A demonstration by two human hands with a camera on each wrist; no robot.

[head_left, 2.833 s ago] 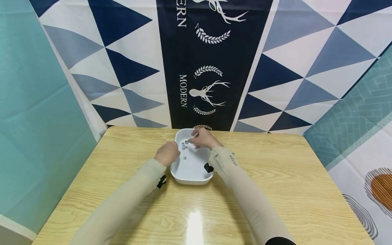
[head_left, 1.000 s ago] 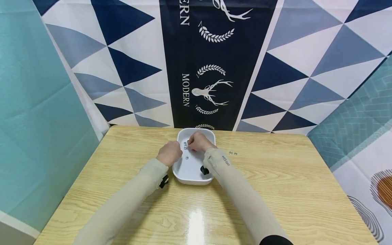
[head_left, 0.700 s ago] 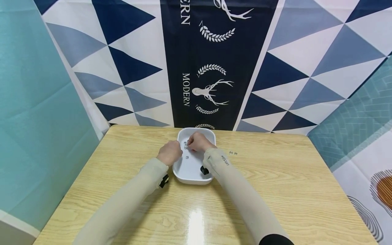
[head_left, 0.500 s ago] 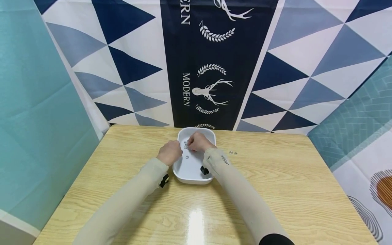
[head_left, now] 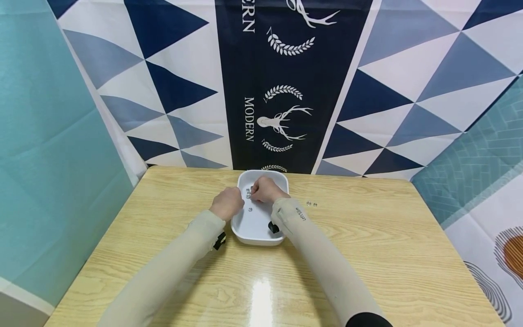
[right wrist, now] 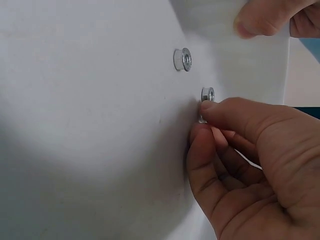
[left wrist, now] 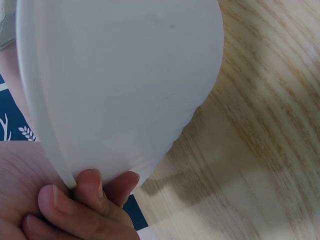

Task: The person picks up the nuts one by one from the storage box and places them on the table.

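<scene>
A white tray (head_left: 259, 241) stands at the table's back edge. My left hand (head_left: 227, 203) grips its left rim; in the left wrist view its curled fingers (left wrist: 82, 215) close on the rim. Inside the tray, my right hand (head_left: 266, 189) reaches down over a small group of silver flange nuts (head_left: 248, 196). The right wrist view shows thumb and forefinger pinching a small metal piece, a flange nut mostly hidden by the fingertips. Right behind the thumb sits another flange nut (right wrist: 208, 93). One more flange nut (right wrist: 182, 59) lies apart on the tray floor.
Two silver nuts (head_left: 312, 204) lie on the wooden table (head_left: 367, 254) to the right of the tray. A patterned cloth (head_left: 184, 81) hangs directly behind the table. A black wrist strap piece (head_left: 273, 227) hangs from the right sleeve over the tray.
Since the oldest frame, my right hand has moved slightly left and down to the nuts, and its fingers have come together. Two nuts on the table now show beside the sleeve. The left hand stays put.
</scene>
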